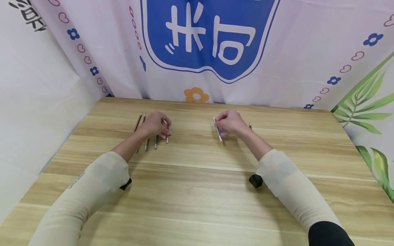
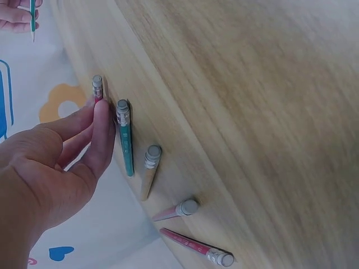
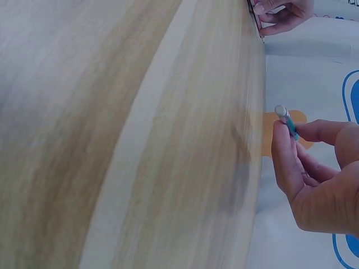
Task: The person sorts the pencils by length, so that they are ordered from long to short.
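My left hand (image 1: pixel 155 123) pinches a red pencil (image 2: pixel 97 88) between thumb and fingers, its silver-capped eraser end towards me. Beside it lies a row of pencils: a green pencil (image 2: pixel 125 143), a tan pencil (image 2: pixel 148 176), and two reddish ones, a pinkish pencil (image 2: pixel 174 212) and a red pencil (image 2: pixel 188 241). The hand partly covers this row in the head view. Over to the right, my right hand (image 1: pixel 231 122) holds a green pencil (image 3: pixel 291 129) at its fingertips, tilted, casting a shadow on the table.
A wood-grain table (image 1: pixel 191 194) spans the view, its far edge against a printed cloth (image 1: pixel 117 44). Another pencil (image 1: pixel 250 125) shows partly behind the right forearm. Black wrist devices, such as the one at the right cuff (image 1: pixel 256 181), hang beneath both sleeves.
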Motion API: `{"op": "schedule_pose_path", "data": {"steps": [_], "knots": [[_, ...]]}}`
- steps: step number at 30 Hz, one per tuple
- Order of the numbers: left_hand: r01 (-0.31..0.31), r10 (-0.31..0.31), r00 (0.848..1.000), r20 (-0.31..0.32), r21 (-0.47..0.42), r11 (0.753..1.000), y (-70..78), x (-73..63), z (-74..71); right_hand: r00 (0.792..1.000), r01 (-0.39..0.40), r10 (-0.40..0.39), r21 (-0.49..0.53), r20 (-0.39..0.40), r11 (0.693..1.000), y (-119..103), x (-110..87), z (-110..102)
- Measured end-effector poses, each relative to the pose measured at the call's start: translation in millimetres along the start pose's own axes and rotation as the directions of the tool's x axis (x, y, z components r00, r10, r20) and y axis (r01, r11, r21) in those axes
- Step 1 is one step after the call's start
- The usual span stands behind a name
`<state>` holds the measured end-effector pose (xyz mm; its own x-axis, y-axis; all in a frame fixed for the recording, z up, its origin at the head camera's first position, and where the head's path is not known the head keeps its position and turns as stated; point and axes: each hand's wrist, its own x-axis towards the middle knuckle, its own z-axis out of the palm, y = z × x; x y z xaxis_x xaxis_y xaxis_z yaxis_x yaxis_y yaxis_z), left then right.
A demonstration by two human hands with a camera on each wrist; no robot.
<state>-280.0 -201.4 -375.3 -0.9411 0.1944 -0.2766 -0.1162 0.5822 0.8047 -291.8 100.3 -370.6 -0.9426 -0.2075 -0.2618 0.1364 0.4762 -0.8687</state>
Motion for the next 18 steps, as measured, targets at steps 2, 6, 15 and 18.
{"op": "schedule_pose_path", "data": {"steps": [2, 6, 15, 18], "knots": [[0.003, -0.003, 1.0, -0.001, 0.003, 1.0, -0.3, -0.2, -0.2, 1.0, 0.002, -0.002, -0.003, 0.002, 1.0, -0.4, -0.8, 0.2], [0.004, -0.004, 1.0, -0.008, 0.017, 1.0, -1.4, -0.2, -0.4, 1.0, 0.002, -0.002, 0.007, 0.005, 1.0, -0.5, -0.7, 1.5], [-0.008, 0.01, 1.0, -0.025, 0.074, 0.997, -1.2, -3.4, -2.8, 1.0, 0.009, -0.009, 0.03, 0.021, 1.0, -3.3, -0.5, 9.1], [0.0, 0.002, 1.0, -0.021, 0.078, 0.997, -0.2, -4.4, -3.8, 1.0, 0.01, -0.011, 0.034, 0.027, 0.999, -5.9, -0.2, 11.7]]}}
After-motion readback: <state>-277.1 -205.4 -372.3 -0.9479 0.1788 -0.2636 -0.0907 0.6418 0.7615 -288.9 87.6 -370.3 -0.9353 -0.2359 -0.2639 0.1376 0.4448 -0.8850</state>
